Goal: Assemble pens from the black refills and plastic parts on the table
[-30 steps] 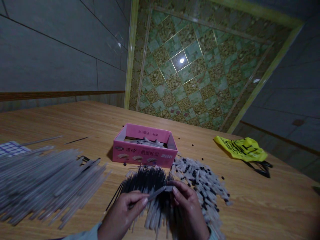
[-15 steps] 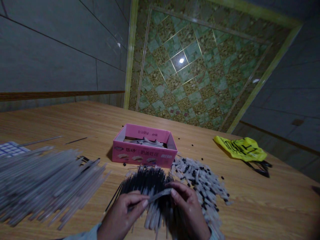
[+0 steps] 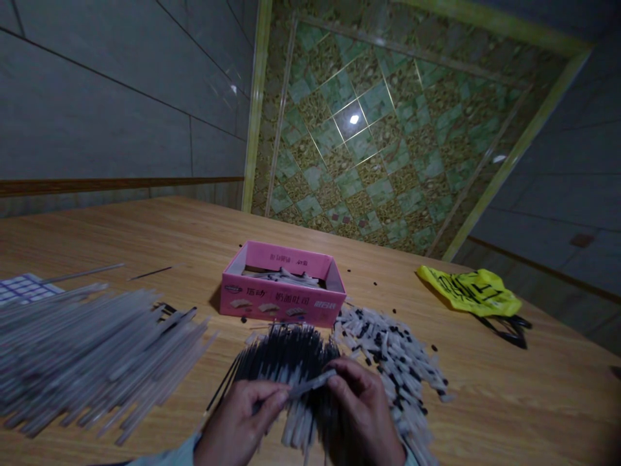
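Between my two hands runs a short, thin, greyish translucent tube (image 3: 308, 384); its exact kind is too blurred to tell. My left hand (image 3: 245, 414) pinches its left end between thumb and forefinger. At the other end, the fingertips of my right hand (image 3: 361, 401) are closed on it. Below and behind it lies a bundle of thin dark sticks (image 3: 279, 353) with pale translucent lower ends. To the right of my right hand spreads a heap of short translucent pieces with black ends (image 3: 395, 349).
A pink open box (image 3: 281, 304) with pale pieces inside stands behind the bundle. Long clear tubes (image 3: 92, 362) are piled at left, beside a checked cloth (image 3: 26, 289). A yellow bag (image 3: 470, 289) and a black strap-like item (image 3: 504, 331) lie at right on the wooden table (image 3: 169, 239).
Both hands still hold the tube. My right fingers have shifted slightly on its end, and the tube looks straighter. The view has moved very slightly.
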`<state>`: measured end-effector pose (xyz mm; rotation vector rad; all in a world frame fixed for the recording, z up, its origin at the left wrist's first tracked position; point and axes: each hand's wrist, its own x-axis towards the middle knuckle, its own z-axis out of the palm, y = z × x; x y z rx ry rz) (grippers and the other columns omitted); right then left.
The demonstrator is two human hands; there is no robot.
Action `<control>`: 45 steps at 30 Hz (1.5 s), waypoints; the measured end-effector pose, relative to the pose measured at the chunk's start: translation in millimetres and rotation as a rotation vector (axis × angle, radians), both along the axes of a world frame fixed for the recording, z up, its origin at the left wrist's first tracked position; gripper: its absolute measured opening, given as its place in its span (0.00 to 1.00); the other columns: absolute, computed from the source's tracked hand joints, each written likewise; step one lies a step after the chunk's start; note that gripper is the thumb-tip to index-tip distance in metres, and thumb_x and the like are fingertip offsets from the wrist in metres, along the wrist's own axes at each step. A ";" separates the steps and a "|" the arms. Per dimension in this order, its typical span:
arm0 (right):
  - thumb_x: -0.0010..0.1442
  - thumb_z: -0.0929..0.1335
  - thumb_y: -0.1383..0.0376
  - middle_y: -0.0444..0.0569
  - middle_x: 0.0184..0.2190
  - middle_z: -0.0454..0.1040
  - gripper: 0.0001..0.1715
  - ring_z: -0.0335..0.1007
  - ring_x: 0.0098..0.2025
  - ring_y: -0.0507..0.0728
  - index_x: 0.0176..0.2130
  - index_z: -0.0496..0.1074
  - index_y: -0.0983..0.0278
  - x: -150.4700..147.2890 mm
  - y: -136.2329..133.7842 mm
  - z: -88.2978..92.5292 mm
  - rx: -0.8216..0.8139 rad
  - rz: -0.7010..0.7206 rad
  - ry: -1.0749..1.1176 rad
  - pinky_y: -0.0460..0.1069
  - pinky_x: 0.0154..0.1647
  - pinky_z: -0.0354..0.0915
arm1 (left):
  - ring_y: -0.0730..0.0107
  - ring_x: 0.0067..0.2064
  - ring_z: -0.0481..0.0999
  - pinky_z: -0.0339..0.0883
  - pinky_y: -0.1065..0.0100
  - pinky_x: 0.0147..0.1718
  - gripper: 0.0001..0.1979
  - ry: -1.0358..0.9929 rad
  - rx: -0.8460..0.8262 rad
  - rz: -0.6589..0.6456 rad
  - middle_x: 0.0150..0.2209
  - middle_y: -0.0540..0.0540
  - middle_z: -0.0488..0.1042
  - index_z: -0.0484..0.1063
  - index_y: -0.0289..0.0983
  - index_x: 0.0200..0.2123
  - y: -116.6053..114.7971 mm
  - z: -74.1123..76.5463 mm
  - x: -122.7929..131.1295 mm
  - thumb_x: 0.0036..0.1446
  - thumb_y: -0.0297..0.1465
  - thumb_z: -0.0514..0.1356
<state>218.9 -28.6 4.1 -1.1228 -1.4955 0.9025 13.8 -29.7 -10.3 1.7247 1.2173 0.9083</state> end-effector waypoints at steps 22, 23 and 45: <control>0.56 0.64 0.51 0.38 0.17 0.47 0.26 0.42 0.21 0.48 0.17 0.54 0.63 -10.1 -6.3 -1.0 -0.157 0.051 -0.059 0.45 0.20 0.43 | 0.72 0.23 0.73 0.67 0.74 0.22 0.13 0.163 0.869 0.035 0.23 0.50 0.74 0.74 0.42 0.41 -11.1 10.2 -5.2 0.55 0.26 0.54; 0.56 0.64 0.51 0.37 0.17 0.47 0.26 0.41 0.21 0.48 0.17 0.53 0.62 -11.7 -6.8 -2.0 -0.195 0.072 0.024 0.45 0.20 0.42 | 0.72 0.24 0.73 0.67 0.73 0.22 0.13 0.164 0.864 0.026 0.23 0.49 0.74 0.74 0.42 0.41 -11.1 9.5 -4.9 0.55 0.26 0.54; 0.53 0.69 0.55 0.40 0.20 0.64 0.13 0.57 0.19 0.50 0.29 0.67 0.62 -14.8 -1.2 -4.8 -0.191 -0.203 0.568 0.43 0.15 0.48 | 0.51 0.35 0.77 0.65 0.59 0.31 0.10 1.109 0.188 0.539 0.32 0.36 0.77 0.71 0.35 0.30 31.2 20.0 -88.6 0.51 0.27 0.51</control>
